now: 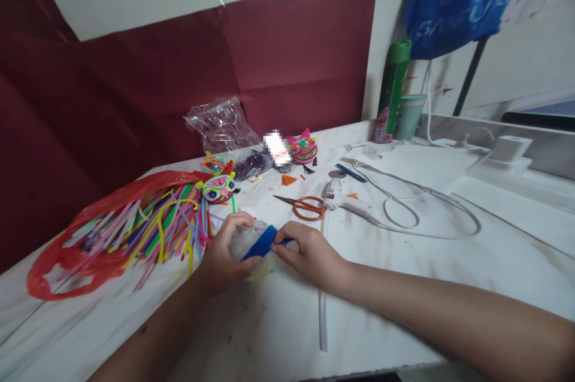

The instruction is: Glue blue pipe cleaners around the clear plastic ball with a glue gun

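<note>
A clear, whitish rounded piece [242, 241] is gripped by my left hand [218, 256], its thumb along the lower side and fingers over the top. Blue pipe cleaner [262, 243] covers the right part of that piece. At its right edge, my right hand [309, 253] pinches the blue pipe cleaner between thumb and fingertips. Just beyond my hands lie orange-handled scissors [309, 208] with the blades pointing left, and a white glue gun [348, 202]. How the blue strand is fixed to the piece cannot be made out.
Many coloured pipe cleaners [153, 226] lie on a red plastic bag [47, 277] at left, beside a decorated animal face [217, 186]. Farther back are a pink animal face [304, 147], clear plastic wrapping [220, 124] and a blue cutter [351, 173]. A white cord [449, 233] loops at right.
</note>
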`<state>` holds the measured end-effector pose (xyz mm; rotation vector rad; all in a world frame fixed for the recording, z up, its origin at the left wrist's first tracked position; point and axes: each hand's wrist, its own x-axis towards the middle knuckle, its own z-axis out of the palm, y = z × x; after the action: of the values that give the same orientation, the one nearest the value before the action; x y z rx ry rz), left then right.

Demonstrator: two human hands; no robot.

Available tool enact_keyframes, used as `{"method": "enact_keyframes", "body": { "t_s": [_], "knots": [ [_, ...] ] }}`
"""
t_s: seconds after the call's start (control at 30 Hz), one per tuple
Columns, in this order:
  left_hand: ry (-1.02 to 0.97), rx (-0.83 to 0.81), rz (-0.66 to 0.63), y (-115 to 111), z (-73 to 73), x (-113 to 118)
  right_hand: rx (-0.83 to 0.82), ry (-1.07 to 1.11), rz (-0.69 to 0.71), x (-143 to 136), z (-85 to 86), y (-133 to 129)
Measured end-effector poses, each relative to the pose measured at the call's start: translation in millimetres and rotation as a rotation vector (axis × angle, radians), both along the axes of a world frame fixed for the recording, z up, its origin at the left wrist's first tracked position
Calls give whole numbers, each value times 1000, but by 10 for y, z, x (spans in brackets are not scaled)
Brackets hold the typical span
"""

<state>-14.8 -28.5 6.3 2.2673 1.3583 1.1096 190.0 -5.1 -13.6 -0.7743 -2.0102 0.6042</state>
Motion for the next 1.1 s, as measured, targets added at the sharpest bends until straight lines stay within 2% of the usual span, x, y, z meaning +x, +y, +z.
{"method": "enact_keyframes", "body": {
  "t_s": [0.2,0.33,0.4,0.5,0.63,0.87,1.1],
  "knots": [
    [18,25,2,36,-42,-24,34,-10,5,9,-1,14],
    [35,-200,54,-3,33,-20,22,-25,-7,4,-4,27],
    [64,-259,74,-31,82,-9,20,-29,-11,-2,-4,31],
    [99,-247,94,-60,117,3,25,-31,-10,-12,0,23],
    [67,-209,100,-65,78,-2,22,-22,8,-13,10,-5],
    [-7,-109,18,3,-54,-74,46,35,14,30,9,22],
    [-22,-73,-27,39,-86,-62,164,2,5,42,-21,60]
  ]
}}
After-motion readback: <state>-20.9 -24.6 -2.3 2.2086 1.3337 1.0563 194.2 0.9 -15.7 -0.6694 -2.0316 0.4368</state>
